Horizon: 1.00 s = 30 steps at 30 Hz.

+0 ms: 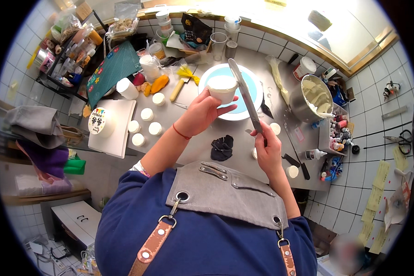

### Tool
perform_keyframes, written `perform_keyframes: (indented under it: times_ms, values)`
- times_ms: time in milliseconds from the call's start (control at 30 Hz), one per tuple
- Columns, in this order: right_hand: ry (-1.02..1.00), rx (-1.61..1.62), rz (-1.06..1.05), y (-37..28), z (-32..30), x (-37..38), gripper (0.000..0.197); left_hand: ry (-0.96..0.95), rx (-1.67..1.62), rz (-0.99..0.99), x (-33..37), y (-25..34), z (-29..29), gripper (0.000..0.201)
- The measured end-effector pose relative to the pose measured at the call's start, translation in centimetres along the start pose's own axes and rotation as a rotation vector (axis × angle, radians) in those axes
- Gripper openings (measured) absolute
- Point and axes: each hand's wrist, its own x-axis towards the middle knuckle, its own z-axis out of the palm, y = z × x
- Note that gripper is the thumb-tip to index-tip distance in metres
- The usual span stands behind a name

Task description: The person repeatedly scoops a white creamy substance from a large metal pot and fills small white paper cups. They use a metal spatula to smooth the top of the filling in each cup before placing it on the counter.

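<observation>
My left hand (198,115) is wrapped round a small white cup (222,90) topped with pale cream, raised above a round turntable (258,94) with a light blue top. In my right hand (268,152) is a long metal icing spatula (247,100), its blade slanting up and away. The blade's side lies at the cup's right rim; whether it touches I cannot tell. Several more white cups (146,114) stand to the left, and others, such as one white cup (291,171), are near my right hand. A crumpled dark cloth (221,147) lies between my forearms.
A metal bowl (303,92) of pale cream stands at the right, beside a box of small bottles (339,133). Dark-handled knives (304,170) lie near the right front edge. At left, a small decorated cake (100,123) sits on a white board (119,138). Plastic cups (218,45) line the back.
</observation>
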Motion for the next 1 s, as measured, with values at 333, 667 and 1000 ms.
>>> perform_keyframes:
  times_ms: [333, 667, 1000]
  values:
    - [0.03, -0.048, -0.067, -0.6, 0.1, -0.6, 0.041, 0.061, 0.327, 0.169, 0.4, -1.1, 0.0, 0.056]
    - [0.025, -0.078, -0.075, -1.6, 0.5, -1.4, 0.041, 0.278, 0.522, 0.356, 0.4, -1.6, 0.6, 0.071]
    - [-0.08, -0.141, -0.249, -3.0, 1.4, -1.4, 0.047, 0.489, 0.956, 0.536, 1.0, -2.4, -0.3, 0.08]
